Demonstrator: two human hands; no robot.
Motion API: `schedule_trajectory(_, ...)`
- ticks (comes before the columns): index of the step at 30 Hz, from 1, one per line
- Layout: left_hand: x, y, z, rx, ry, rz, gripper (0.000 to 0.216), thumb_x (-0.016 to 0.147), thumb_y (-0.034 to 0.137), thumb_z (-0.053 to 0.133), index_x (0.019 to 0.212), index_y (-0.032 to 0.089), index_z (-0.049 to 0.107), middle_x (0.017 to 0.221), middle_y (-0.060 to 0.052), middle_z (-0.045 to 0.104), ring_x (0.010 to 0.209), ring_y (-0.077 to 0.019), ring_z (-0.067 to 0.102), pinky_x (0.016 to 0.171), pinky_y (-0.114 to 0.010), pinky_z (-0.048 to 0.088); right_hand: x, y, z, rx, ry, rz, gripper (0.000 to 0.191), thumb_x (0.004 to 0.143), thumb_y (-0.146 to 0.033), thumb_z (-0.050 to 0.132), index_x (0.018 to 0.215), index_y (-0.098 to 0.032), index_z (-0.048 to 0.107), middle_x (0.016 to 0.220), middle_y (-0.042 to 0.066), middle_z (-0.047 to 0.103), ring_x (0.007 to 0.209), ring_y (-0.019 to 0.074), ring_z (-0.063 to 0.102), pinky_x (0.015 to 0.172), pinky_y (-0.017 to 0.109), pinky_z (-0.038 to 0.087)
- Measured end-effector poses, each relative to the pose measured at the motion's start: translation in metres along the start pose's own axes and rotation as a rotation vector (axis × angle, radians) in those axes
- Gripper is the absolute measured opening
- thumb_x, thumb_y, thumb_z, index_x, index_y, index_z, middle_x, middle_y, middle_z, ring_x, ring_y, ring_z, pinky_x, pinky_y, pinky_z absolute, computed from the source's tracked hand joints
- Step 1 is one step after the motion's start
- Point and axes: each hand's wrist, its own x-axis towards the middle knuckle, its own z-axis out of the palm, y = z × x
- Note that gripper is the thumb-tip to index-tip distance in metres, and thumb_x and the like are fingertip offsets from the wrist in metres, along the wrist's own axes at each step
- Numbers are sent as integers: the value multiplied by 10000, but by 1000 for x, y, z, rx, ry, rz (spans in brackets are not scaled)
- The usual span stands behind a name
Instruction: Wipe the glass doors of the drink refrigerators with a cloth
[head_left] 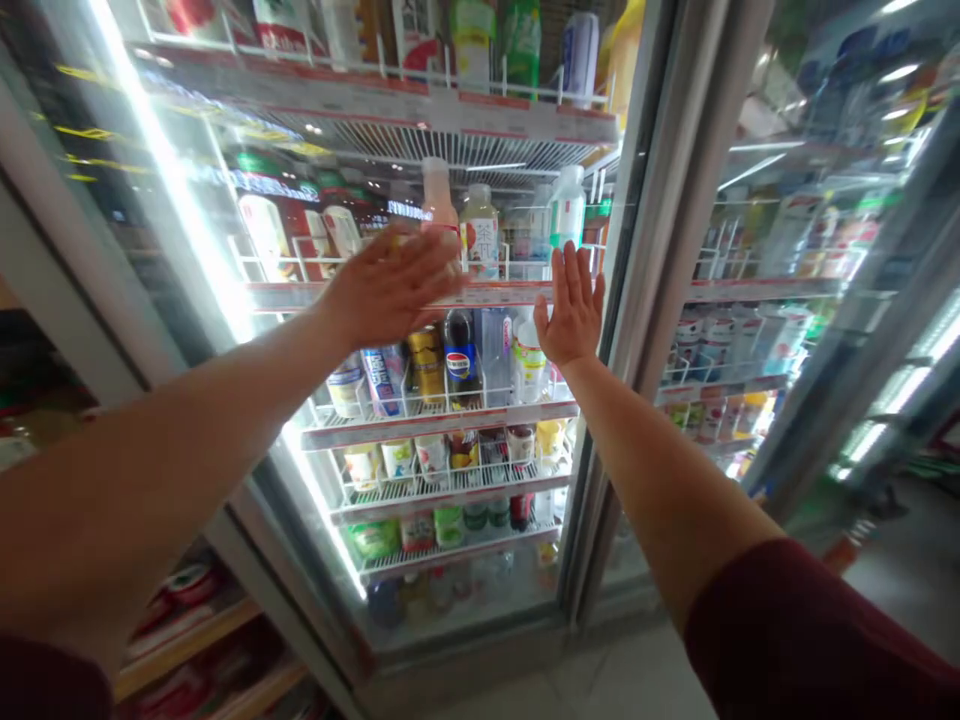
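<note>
Facing glass-and-metal fridge [649,220] containing vertical, cap-up peach-coloured plastic bottle [437,192] and white-and-green plastic bottle [568,208] — holding left hand [397,283] flat, right hand [574,312] spread, nearby.

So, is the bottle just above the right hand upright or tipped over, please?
Upright: the bottle stands with its white cap at the top.

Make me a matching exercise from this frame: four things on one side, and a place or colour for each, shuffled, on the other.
Things:
1. left hand
2. right hand
3. cola bottle
4. right sleeve

Places and colours:
A. dark red
B. seen just left of the metal frame
C. partly covering the pink bottle
D. blue-labelled

Pairs: 1-C, 2-B, 3-D, 4-A
</note>
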Motion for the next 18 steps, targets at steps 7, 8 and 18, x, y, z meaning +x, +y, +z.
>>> schedule_trajectory(7, 10, 24, 15, -62, 25, 59, 471, 1169, 472, 468, 1567, 250, 588, 1819, -12, 289, 1731, -255, 58, 1433, -565, 135, 1, -2, -2, -39, -52, 25, 748, 1052, -357, 297, 1774, -160, 295, 1836, 105, 288, 1744, 300, 161, 1381, 653, 250)
schedule_trajectory(8, 9, 29, 19, -81, -29, 161, 423, 1171, 458, 448, 1524, 307, 624, 1776, 38, 386, 1720, -199, 144, 1438, -502, 171, 2, -2, -3, -46, -52, 28, 739, 1054, -337, 278, 1771, -162, 305, 1835, 100, 294, 1742, 289, 173, 1387, 641, 246)
schedule_trajectory(18, 13, 27, 14, -13, 120, -99, 554, 1168, 477, 425, 1630, 186, 518, 1832, -72, 244, 1731, -287, 6, 1426, -599, 107, 2, -2, -1, -25, -10, 28, 707, 1057, -287, 236, 1736, -163, 393, 1812, 91, 354, 1726, 265, 240, 1405, 614, 221)
